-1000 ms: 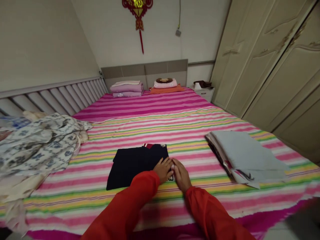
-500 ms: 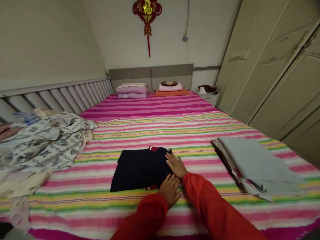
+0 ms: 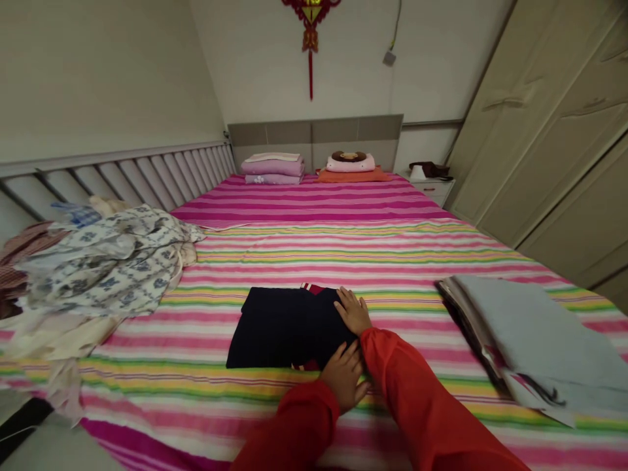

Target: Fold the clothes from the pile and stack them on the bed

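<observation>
A dark navy garment (image 3: 289, 327) with dark red, white-striped trim lies folded flat on the striped bed sheet (image 3: 206, 399). Its kind is hard to make out in this fold. My right hand (image 3: 354, 313) rests on the garment's upper right edge, fingers stretched out. Nearer to me, my left hand (image 3: 343, 378) touches the lower right edge, with its fingers extended over the cloth. Neither hand grips anything. Both forearms are in red sleeves.
To the right lies a stack of folded clothes (image 3: 534, 333) with a grey piece on top. A loose heap of clothes (image 3: 112, 268) sits by the left bed rail (image 3: 161, 173). Folded purple bedding (image 3: 273, 168) and a pink pillow (image 3: 350, 163) are at the headboard (image 3: 356, 134).
The view has tilted down and turned slightly left, so everything appears shifted right. Both hands stay at the garment's right edge; the garment looks unchanged.
</observation>
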The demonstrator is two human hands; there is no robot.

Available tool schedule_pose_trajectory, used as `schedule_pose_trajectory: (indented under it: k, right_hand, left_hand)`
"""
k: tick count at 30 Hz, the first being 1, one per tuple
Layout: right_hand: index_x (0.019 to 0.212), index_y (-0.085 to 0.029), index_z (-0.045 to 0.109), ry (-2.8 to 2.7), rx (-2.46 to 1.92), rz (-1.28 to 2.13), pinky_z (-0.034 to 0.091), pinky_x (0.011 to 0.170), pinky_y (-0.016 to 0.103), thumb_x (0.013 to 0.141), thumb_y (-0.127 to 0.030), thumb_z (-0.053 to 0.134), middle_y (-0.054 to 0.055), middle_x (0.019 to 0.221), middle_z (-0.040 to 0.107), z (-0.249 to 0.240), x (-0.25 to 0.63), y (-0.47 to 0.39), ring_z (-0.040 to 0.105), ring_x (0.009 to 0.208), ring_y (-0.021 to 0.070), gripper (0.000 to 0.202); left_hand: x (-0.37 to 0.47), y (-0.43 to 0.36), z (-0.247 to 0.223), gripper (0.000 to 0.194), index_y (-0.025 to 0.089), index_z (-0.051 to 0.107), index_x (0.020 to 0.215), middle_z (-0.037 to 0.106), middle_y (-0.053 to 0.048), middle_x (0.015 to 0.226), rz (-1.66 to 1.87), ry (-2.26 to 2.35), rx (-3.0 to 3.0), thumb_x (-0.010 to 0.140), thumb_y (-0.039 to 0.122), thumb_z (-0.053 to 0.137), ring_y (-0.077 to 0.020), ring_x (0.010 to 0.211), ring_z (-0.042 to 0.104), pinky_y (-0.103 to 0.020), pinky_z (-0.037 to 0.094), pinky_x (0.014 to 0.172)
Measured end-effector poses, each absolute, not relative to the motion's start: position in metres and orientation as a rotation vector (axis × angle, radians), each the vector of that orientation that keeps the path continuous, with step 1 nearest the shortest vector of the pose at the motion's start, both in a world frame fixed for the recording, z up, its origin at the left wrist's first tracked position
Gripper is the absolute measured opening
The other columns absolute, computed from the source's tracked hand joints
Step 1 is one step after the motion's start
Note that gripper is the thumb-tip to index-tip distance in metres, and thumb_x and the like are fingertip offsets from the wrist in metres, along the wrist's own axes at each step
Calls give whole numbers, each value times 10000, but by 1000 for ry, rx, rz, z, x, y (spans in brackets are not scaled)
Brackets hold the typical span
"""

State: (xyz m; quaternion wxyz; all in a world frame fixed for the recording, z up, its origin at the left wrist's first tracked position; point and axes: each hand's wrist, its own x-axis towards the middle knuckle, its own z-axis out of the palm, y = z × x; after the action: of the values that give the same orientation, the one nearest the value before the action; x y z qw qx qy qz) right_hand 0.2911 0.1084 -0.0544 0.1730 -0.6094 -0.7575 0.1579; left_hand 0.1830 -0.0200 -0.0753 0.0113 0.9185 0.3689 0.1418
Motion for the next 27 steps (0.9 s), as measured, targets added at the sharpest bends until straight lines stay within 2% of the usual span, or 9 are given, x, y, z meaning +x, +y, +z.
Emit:
schedule_pose_trajectory:
  k: [4, 9, 13, 15, 18, 20, 23, 25, 27]
  right_hand:
    - [1474, -297, 248, -2152, -1714, 457, 204, 1116, 498, 960, -448, 248, 28, 1549, 255, -54, 297, 96, 236, 1413, 201, 536]
    - [1452, -227, 329, -2167, -1736, 510, 268, 1104, 455, 945, -464, 268, 56, 1524, 312, -52, 312, 75, 282, 1397, 211, 563]
    - [1460, -208, 316, -2121, -1769, 467, 262, 1105, 475, 928, -508, 289, 66, 1507, 347, -60, 316, 52, 266, 1403, 244, 611]
    - [1454, -223, 329, -2076, -1768, 391, 261, 1099, 496, 918, -540, 291, 62, 1495, 369, -66, 315, 41, 272, 1399, 258, 624]
    - [1437, -219, 365, -2034, -1764, 309, 252, 1101, 500, 904, -574, 294, 63, 1480, 393, -70, 312, 31, 284, 1392, 270, 644]
    - [1431, -193, 378, -2024, -1780, 294, 243, 1109, 485, 903, -573, 292, 71, 1477, 397, -69, 310, 28, 283, 1392, 269, 656]
    - [1421, -170, 392, -2014, -1798, 276, 238, 1113, 474, 909, -555, 282, 77, 1469, 409, -65, 308, 25, 290, 1389, 265, 650]
    - [1418, -169, 396, -2010, -1796, 260, 234, 1115, 474, 913, -546, 277, 76, 1465, 416, -63, 307, 24, 294, 1387, 262, 641]
    - [1418, -168, 395, -2008, -1798, 249, 232, 1115, 472, 915, -541, 274, 75, 1464, 418, -62, 306, 23, 293, 1387, 260, 637]
  left_hand:
    - [182, -19, -76, 560, 168, 405, 1398, 493, -76, 1412, 483, 1139, 2873, 917, 452, 372, -210, 1368, 335, -383, 231, 1132]
    - [183, -26, -77, 541, 190, 376, 1420, 479, -51, 1427, 492, 1193, 2870, 936, 429, 334, -188, 1369, 331, -384, 231, 1137]
    - [185, -48, -74, 547, 223, 360, 1429, 436, -44, 1459, 528, 1247, 2703, 920, 421, 385, -199, 1383, 310, -420, 244, 1140]
    - [182, -55, -68, 500, 261, 424, 1387, 504, -25, 1407, 566, 1173, 2571, 902, 380, 432, -192, 1339, 388, -419, 293, 1123]
    - [160, -47, -50, 374, 258, 586, 1226, 662, -24, 1200, 743, 1147, 2331, 899, 284, 408, -151, 1143, 576, -330, 434, 1016]
    - [130, -28, -33, 353, 232, 630, 1142, 688, -45, 1137, 969, 1338, 2153, 901, 288, 380, -154, 1073, 614, -322, 473, 971]
    - [67, 7, -7, 378, 209, 581, 1190, 632, -75, 1233, 1237, 1893, 1776, 873, 345, 425, -199, 1185, 547, -396, 423, 1030]
    - [26, 24, 5, 446, 187, 543, 1214, 593, -100, 1284, 1060, 2305, 1395, 830, 410, 508, -224, 1230, 509, -375, 418, 1023]
    - [-5, 36, 9, 522, 127, 552, 1166, 612, -170, 1226, 914, 2449, 1183, 797, 497, 540, -292, 1188, 539, -412, 446, 968]
